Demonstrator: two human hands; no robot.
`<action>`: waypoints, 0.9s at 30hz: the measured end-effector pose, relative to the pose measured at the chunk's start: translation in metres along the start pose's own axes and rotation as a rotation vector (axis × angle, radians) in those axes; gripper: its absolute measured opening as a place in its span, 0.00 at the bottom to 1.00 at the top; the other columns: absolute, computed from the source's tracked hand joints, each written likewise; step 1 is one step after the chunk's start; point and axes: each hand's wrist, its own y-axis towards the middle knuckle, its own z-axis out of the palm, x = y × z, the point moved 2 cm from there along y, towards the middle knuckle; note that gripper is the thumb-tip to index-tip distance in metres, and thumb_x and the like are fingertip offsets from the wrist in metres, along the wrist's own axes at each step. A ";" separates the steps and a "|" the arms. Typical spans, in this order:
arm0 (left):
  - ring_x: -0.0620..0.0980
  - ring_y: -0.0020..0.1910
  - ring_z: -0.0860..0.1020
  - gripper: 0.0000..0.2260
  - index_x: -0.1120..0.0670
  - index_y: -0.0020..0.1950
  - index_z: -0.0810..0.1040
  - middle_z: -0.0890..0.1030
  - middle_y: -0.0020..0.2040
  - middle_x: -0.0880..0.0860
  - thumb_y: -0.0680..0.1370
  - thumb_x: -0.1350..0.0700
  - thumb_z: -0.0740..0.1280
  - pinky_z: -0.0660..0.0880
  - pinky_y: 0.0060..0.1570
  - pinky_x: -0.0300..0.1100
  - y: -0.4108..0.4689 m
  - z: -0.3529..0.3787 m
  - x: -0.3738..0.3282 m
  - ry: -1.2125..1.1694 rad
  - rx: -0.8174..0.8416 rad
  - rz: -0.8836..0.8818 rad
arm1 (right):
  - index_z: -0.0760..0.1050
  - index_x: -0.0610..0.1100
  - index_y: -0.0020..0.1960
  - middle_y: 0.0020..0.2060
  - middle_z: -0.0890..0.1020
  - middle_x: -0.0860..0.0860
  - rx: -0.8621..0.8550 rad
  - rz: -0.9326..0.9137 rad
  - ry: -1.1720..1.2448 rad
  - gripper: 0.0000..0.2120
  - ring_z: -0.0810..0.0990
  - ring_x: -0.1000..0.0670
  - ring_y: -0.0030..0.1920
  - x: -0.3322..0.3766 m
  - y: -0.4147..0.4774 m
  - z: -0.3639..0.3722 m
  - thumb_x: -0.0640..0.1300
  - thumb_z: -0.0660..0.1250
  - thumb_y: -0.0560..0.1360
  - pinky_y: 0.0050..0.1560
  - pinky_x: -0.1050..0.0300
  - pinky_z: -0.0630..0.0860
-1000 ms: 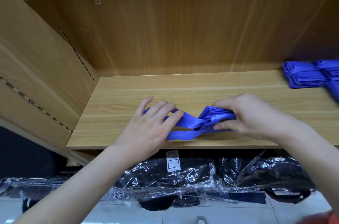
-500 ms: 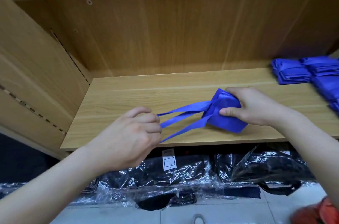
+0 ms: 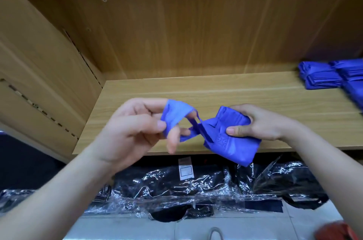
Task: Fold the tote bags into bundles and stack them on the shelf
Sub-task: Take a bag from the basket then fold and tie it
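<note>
left hand (image 3: 137, 127): fingers (image 3: 172, 139) curled, handle loop (image 3: 176, 114) wrapped round them | right hand (image 3: 261, 123): pinched the folded blue tote bag (image 3: 229, 141), thumb on front | bag sat over shelf (image 3: 216, 90) front edge, contact unclear | finished bundles (image 3: 322, 78) stacked far right on shelf | plastic-wrapped black goods (image 3: 176, 186) lay underneath

Bare forearms (image 3: 59, 190) end in left hand (image 3: 137, 127) and right hand (image 3: 261, 123), short-nailed.
</note>
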 end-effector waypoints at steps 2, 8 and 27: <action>0.51 0.31 0.81 0.24 0.60 0.56 0.83 0.85 0.46 0.57 0.62 0.69 0.61 0.80 0.43 0.45 0.002 -0.007 0.008 -0.153 -0.100 -0.013 | 0.76 0.44 0.50 0.39 0.82 0.51 -0.023 -0.020 -0.024 0.15 0.78 0.55 0.39 0.007 -0.001 0.004 0.51 0.72 0.68 0.42 0.55 0.74; 0.54 0.50 0.84 0.29 0.49 0.62 0.78 0.79 0.64 0.44 0.68 0.76 0.68 0.82 0.38 0.40 0.016 -0.017 0.034 -0.102 -0.343 -0.085 | 0.43 0.78 0.69 0.56 0.80 0.55 -0.055 -0.106 -0.624 0.40 0.77 0.47 0.54 0.053 -0.012 0.016 0.51 0.68 0.76 0.57 0.51 0.72; 0.46 0.44 0.79 0.13 0.49 0.54 0.80 0.84 0.47 0.50 0.72 0.62 0.73 0.76 0.49 0.40 0.027 -0.024 0.040 0.342 -0.459 -0.232 | 0.80 0.52 0.54 0.49 0.83 0.59 0.240 -0.078 -0.333 0.08 0.80 0.55 0.52 0.065 0.011 0.031 0.47 0.62 0.81 0.57 0.53 0.75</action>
